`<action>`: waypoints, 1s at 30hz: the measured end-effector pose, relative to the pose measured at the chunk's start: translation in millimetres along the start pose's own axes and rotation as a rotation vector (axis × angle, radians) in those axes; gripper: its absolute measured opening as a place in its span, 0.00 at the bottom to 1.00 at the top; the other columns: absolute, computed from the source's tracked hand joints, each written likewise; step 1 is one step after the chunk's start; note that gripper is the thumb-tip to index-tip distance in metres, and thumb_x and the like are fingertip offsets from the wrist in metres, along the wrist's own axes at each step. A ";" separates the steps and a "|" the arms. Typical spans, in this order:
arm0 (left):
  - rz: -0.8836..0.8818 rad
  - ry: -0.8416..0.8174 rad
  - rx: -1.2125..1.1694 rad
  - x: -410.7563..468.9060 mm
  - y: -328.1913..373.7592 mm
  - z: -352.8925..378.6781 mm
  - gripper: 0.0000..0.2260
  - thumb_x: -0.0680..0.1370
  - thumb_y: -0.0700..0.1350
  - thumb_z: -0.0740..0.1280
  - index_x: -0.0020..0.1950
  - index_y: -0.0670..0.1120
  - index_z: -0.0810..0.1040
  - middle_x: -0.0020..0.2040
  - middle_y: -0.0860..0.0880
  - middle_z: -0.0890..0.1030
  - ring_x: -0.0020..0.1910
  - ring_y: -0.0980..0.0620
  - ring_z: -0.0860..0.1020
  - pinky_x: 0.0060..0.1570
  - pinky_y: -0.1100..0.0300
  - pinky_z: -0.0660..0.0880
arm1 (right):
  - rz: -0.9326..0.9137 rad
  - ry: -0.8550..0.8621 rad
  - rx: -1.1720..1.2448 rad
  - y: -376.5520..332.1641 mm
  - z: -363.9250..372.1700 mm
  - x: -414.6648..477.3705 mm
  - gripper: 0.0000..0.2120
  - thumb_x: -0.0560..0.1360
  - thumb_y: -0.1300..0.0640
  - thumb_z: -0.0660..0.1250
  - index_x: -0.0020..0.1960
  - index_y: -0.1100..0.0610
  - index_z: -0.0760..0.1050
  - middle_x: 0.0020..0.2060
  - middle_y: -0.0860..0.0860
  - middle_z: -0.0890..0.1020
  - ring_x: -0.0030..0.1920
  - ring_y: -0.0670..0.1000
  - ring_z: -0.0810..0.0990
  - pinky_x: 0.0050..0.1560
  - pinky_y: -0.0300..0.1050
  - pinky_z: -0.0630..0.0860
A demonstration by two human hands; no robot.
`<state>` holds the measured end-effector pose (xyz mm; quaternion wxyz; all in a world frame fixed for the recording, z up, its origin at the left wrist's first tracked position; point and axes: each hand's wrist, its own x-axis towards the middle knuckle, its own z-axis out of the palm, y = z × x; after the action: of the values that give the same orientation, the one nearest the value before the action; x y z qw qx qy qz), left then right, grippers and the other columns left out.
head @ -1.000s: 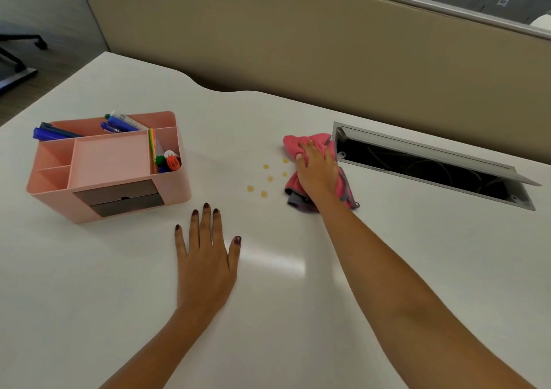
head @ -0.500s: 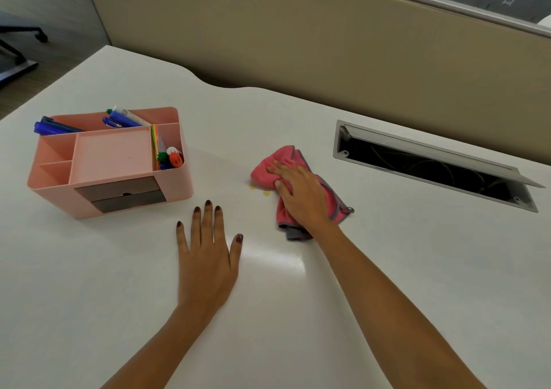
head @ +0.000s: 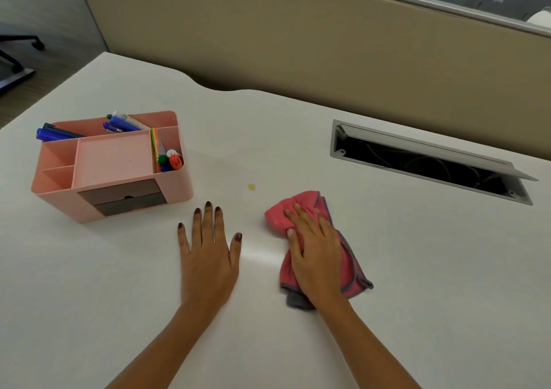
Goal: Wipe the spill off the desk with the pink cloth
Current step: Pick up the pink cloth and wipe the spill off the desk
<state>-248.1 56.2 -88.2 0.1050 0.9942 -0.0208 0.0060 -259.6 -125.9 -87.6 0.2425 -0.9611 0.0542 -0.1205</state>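
- Two hands: the left hand and the right hand.
- One pink cloth.
- One yellow spot of spill.
- One desk.
- One pink organizer, with two grey drawers.
- One cable hatch.
- Blue pens: several, too crowded to count exactly.

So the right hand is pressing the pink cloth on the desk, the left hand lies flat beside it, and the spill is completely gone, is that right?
Not completely: the head view shows one yellow spot left on the desk, beyond the pink cloth. The right hand does press the cloth, and the left hand lies flat beside it.
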 end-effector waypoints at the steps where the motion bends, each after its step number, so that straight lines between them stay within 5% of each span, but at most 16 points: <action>1: 0.000 0.006 -0.002 0.0 -0.3 0.5 0.37 0.76 0.61 0.29 0.77 0.42 0.53 0.78 0.42 0.56 0.77 0.43 0.54 0.75 0.41 0.49 | 0.047 0.029 -0.011 -0.4 0.7 6.1 0.18 0.80 0.50 0.55 0.69 0.44 0.68 0.70 0.43 0.70 0.73 0.48 0.63 0.74 0.50 0.59; 8: -0.004 0.016 -0.006 0.1 -0.5 2.5 0.35 0.78 0.60 0.32 0.77 0.42 0.54 0.78 0.42 0.57 0.77 0.43 0.55 0.75 0.41 0.49 | 0.189 -0.002 -0.078 -1.2 16.0 93.1 0.19 0.81 0.50 0.53 0.72 0.46 0.65 0.73 0.45 0.66 0.75 0.54 0.58 0.75 0.53 0.54; 13: -0.011 0.018 -0.002 0.7 -1.1 4.5 0.35 0.78 0.60 0.33 0.77 0.42 0.55 0.78 0.42 0.57 0.77 0.43 0.55 0.75 0.41 0.50 | 0.056 -0.126 -0.076 -23.0 36.2 126.6 0.21 0.81 0.48 0.52 0.73 0.46 0.62 0.74 0.46 0.63 0.76 0.53 0.56 0.76 0.54 0.52; 19: -0.015 0.048 -0.042 -1.0 -2.5 5.7 0.32 0.79 0.57 0.39 0.77 0.41 0.57 0.77 0.42 0.59 0.77 0.43 0.57 0.75 0.42 0.50 | -0.253 -0.217 0.100 -51.6 45.9 104.9 0.18 0.78 0.52 0.60 0.67 0.46 0.71 0.69 0.44 0.72 0.73 0.47 0.63 0.75 0.50 0.56; 26: -0.177 0.284 -0.670 -2.6 -3.4 -1.4 0.28 0.78 0.58 0.51 0.74 0.43 0.57 0.74 0.42 0.63 0.73 0.43 0.64 0.71 0.51 0.63 | -0.352 -0.312 0.314 -49.8 31.1 59.2 0.16 0.74 0.55 0.67 0.61 0.47 0.77 0.64 0.43 0.78 0.69 0.45 0.69 0.72 0.50 0.63; 30: -0.148 0.314 -0.824 -5.3 -9.1 -2.8 0.24 0.80 0.53 0.53 0.74 0.46 0.55 0.74 0.46 0.62 0.73 0.48 0.63 0.69 0.58 0.61 | -0.364 -0.349 0.358 -40.9 21.6 27.5 0.14 0.73 0.56 0.69 0.58 0.47 0.79 0.61 0.40 0.79 0.68 0.44 0.70 0.70 0.51 0.64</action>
<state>-253.0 65.8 -87.5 0.4945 0.8552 0.0660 0.1404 -225.6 -84.7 -80.7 0.3882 -0.9031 -0.1834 -0.0026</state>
